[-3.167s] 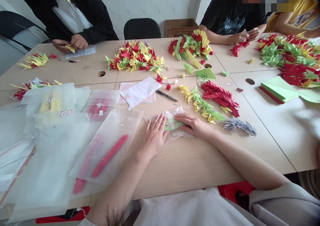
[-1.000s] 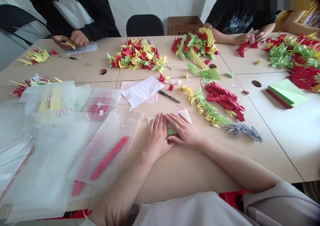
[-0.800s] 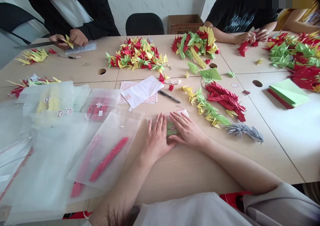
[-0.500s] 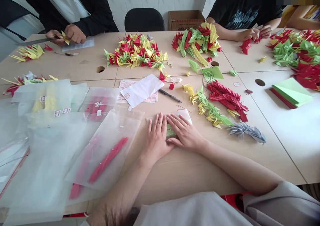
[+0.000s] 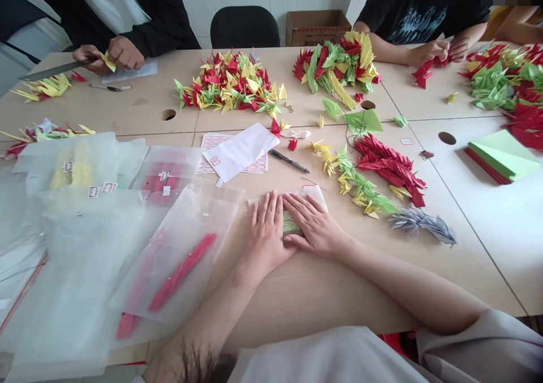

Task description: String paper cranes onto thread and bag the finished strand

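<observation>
On the near side of a shared desk (image 5: 275, 304), a worker's left hand (image 5: 268, 233) and right hand (image 5: 316, 224) lie flat, palms down, over a clear packet (image 5: 290, 223) that shows green between them. The left's fingers sit close together, the right's slightly spread, the thumbs meeting; neither pinches anything. Uneven pressure could crease the film, and a fingertip that clings on lifting could drag it askew. At left, overlapping frosted bags (image 5: 89, 253) and a pink bundle (image 5: 183, 271) sit near enough that a sideways sweep of the left arm (image 5: 203, 326) could shove them. Just beyond the packet lies a thin wire (image 5: 313, 183); a forward slip could snag on it. Farther off are a pen (image 5: 289, 160), a white sheet (image 5: 241, 151) and, to the right, a paper garland (image 5: 360, 185), its loose thread easily caught by a passing sleeve. Behind them rises a crane pile (image 5: 231, 86). Across the desk, co-workers' hands, one pair (image 5: 108, 59) at left, another (image 5: 447, 51) at right, handle folded paper.
</observation>
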{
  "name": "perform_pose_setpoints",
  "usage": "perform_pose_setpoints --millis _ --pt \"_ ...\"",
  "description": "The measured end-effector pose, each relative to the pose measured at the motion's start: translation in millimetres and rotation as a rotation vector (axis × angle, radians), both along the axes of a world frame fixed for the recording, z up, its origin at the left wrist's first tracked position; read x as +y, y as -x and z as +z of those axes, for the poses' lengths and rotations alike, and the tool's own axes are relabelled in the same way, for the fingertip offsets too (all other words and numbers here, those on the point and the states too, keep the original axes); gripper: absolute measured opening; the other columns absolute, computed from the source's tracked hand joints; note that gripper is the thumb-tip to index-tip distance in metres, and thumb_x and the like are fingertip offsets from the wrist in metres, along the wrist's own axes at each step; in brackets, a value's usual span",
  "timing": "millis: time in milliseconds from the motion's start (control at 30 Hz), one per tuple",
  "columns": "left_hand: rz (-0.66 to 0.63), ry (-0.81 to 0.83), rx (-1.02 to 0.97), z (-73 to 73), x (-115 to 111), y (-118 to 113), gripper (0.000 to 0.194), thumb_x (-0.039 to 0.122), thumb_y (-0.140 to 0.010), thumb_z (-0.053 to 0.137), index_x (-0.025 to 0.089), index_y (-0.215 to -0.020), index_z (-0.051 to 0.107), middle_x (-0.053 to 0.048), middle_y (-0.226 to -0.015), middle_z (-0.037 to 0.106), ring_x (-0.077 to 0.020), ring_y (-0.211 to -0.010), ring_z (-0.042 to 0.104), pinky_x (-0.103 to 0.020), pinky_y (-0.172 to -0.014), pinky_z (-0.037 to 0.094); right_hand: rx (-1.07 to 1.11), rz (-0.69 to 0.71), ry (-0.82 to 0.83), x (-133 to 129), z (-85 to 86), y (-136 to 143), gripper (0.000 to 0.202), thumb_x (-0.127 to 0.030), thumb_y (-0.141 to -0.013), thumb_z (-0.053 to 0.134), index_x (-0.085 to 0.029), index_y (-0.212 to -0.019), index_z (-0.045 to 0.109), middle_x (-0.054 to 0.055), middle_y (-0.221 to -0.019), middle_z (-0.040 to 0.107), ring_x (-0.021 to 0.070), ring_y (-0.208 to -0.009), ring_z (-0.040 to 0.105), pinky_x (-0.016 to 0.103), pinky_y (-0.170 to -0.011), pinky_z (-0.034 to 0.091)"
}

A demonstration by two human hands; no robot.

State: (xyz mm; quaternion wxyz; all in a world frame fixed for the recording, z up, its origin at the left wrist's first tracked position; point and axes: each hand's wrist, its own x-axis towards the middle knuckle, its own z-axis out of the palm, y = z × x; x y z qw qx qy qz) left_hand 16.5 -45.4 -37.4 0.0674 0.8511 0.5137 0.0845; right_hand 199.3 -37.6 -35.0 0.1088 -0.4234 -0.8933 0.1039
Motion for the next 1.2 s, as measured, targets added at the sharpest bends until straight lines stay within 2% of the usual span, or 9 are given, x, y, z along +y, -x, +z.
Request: perform_pose_setpoints --millis 333,500,633,700,767,867,967,1100,1200 --pt "0.007 0.022 -0.003 -1.3 1.0 -1.5 0.099 0.055 -0.080 0.058 -0.002 -0.152 0.021 -0.024 -0.161 0.012 -0.0342 -0.151 0.012 -0.051 -0.122 0.011 0.035 0.014 0.002 1.4 -2.1 -2.1 0.080 -0.060 -0.097 0.038 -0.011 -0.157 0.016 0.013 -0.160 0.026 0.0262 -0.150 0.021 0.049 -0.123 0.018" --pt "0.007 0.080 -0.033 6.2 -0.5 1.2 0.103 0.068 -0.084 0.050 -0.003 -0.152 0.020 -0.027 -0.159 0.015 -0.0355 -0.150 0.013 -0.054 -0.120 0.016 0.155 -0.041 0.026 0.6 12.3 -12.7 0.066 -0.051 -0.100 0.038 -0.020 -0.155 0.021 0.012 -0.158 0.032 0.0256 -0.148 0.027 0.054 -0.121 0.019" --pt "0.041 0.169 -0.061 30.6 -4.9 6.1 0.087 0.065 -0.094 0.034 0.002 -0.152 0.024 -0.024 -0.158 0.024 -0.0316 -0.148 0.025 -0.048 -0.115 0.032 0.397 -0.341 0.159 -4.1 25.8 -34.2 0.059 -0.051 -0.097 0.045 -0.022 -0.147 0.036 0.016 -0.149 0.043 0.0306 -0.137 0.045 0.054 -0.109 0.042" --pt "0.043 0.205 -0.076 51.0 -7.5 12.3 0.076 0.061 -0.097 0.032 0.008 -0.152 0.029 -0.019 -0.157 0.031 -0.0279 -0.145 0.034 -0.042 -0.110 0.040 0.537 -0.459 0.323 -7.1 27.9 -46.6 0.056 -0.054 -0.094 0.049 -0.024 -0.141 0.042 0.016 -0.140 0.052 0.0315 -0.125 0.057 0.051 -0.095 0.054" --pt "0.029 0.228 -0.085 73.8 -9.3 25.7 0.069 0.058 -0.097 0.033 0.015 -0.151 0.036 -0.013 -0.156 0.036 -0.0247 -0.142 0.040 -0.037 -0.108 0.043 0.632 -0.505 0.443 -10.6 26.3 -57.1 0.051 -0.055 -0.093 0.051 -0.025 -0.134 0.048 0.016 -0.136 0.056 0.0312 -0.118 0.062 0.049 -0.089 0.058" --pt "0.126 0.165 -0.114 103.4 -9.2 68.5 0.059 0.055 -0.098 0.035 0.024 -0.148 0.041 -0.004 -0.157 0.038 -0.0219 -0.142 0.040 -0.037 -0.113 0.038 0.681 -0.501 0.494 -16.0 18.2 -66.4 0.048 -0.054 -0.092 0.053 -0.023 -0.127 0.051 0.016 -0.131 0.060 0.0297 -0.118 0.061 0.049 -0.094 0.055" --pt "0.462 0.037 -0.141 116.9 -5.2 142.1 0.060 0.054 -0.095 0.042 0.021 -0.145 0.045 -0.009 -0.153 0.043 -0.0262 -0.140 0.043 -0.042 -0.114 0.036 0.702 -0.468 0.483 -18.8 8.0 -70.1 0.045 -0.052 -0.092 0.054 -0.023 -0.126 0.051 0.014 -0.129 0.062 0.0280 -0.119 0.060 0.047 -0.097 0.054" --pt "0.900 0.019 -0.026 106.6 1.1 255.5 0.079 0.061 -0.092 0.042 0.003 -0.145 0.038 -0.023 -0.149 0.043 -0.0349 -0.139 0.040 -0.051 -0.110 0.037 0.664 -0.435 0.468 -18.2 1.8 -73.1 0.041 -0.050 -0.093 0.053 -0.024 -0.125 0.053 0.012 -0.128 0.062 0.0265 -0.116 0.061 0.044 -0.093 0.056" --pt "1.106 0.083 -0.037 88.2 5.1 311.5 0.090 0.067 -0.084 0.052 0.004 -0.146 0.034 -0.022 -0.149 0.044 -0.0346 -0.132 0.049 -0.047 -0.101 0.047 0.611 -0.432 0.451 -18.0 2.3 -74.0 0.038 -0.049 -0.093 0.052 -0.024 -0.122 0.055 0.011 -0.127 0.062 0.0265 -0.114 0.062 0.043 -0.091 0.056"
